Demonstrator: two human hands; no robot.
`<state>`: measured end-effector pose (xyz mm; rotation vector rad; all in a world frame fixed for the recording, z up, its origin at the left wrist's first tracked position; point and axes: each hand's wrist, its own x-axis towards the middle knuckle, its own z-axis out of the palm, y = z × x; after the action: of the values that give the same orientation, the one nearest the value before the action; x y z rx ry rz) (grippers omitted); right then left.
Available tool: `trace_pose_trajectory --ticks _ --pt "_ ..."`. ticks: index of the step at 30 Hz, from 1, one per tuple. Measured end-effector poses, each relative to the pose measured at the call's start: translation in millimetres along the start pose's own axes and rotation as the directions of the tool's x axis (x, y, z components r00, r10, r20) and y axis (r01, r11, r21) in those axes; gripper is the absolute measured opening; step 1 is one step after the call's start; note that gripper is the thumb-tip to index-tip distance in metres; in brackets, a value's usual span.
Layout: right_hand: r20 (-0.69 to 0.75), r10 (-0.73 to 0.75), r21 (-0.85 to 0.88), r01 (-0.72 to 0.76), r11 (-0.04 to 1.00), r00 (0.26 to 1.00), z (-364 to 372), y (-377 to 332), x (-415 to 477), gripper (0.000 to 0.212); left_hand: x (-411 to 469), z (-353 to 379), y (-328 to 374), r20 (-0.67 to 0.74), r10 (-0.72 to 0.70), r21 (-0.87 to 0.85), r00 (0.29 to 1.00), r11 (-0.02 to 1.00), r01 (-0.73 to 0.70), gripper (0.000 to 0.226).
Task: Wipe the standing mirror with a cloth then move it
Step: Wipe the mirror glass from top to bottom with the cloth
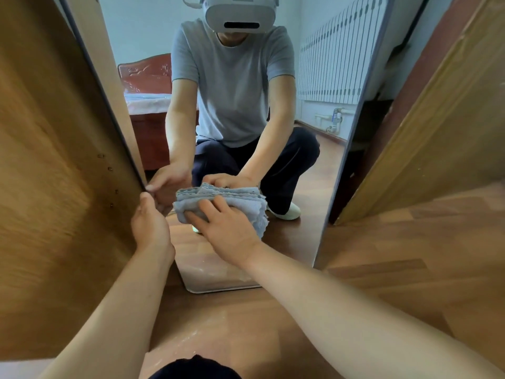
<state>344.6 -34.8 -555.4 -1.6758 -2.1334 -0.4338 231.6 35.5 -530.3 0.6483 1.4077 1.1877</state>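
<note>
The tall standing mirror (314,160) leans in front of me, its foot on the wooden floor. A folded light blue cloth (246,206) is pressed flat against the lower glass under my right hand (226,228). My left hand (149,222) grips the mirror's left edge low down, thumb on the frame. The glass reflects a crouching person in a grey T-shirt with both arms stretched forward. The mirror's bottom strip looks dusty and whitish.
A wooden panel (54,160) stands close on the left, touching the mirror's edge. A wooden door frame (426,127) rises on the right. Wooden floor (396,255) spreads to the right and toward me. A bed and a radiator show only as reflections.
</note>
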Motion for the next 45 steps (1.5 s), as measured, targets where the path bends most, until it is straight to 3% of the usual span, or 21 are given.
trace_pose_trajectory --ticks 7,14,21,31,38,45 --pt "-0.12 0.057 -0.05 -0.064 0.997 0.991 -16 56 -44 0.046 -5 5 4 -0.012 0.044 0.033 0.999 0.999 -0.043 0.042" --pt "-0.096 0.247 -0.064 -0.254 0.965 0.964 -38 105 -97 0.069 -4 7 2 -0.041 0.061 0.053 0.997 0.997 -0.059 0.043" --pt "-0.067 0.372 -0.062 -0.376 0.925 0.926 -25 113 -131 0.077 -6 3 -6 -0.02 0.075 0.032 0.997 0.997 -0.074 0.044" --pt "-0.044 0.341 -0.032 -0.342 0.939 0.939 0 73 -107 0.082 -3 0 -16 -0.037 0.05 0.085 0.998 0.995 -0.047 0.046" --pt "-0.12 0.308 0.063 -0.302 0.951 0.944 21 14 -49 0.049 -5 -3 -17 -0.032 0.031 0.092 0.999 0.995 -0.028 0.048" --pt "-0.047 0.136 0.109 -0.131 0.985 0.99 40 -29 -10 0.069 -4 -10 -26 0.025 -0.019 0.117 1.0 0.993 0.016 0.047"
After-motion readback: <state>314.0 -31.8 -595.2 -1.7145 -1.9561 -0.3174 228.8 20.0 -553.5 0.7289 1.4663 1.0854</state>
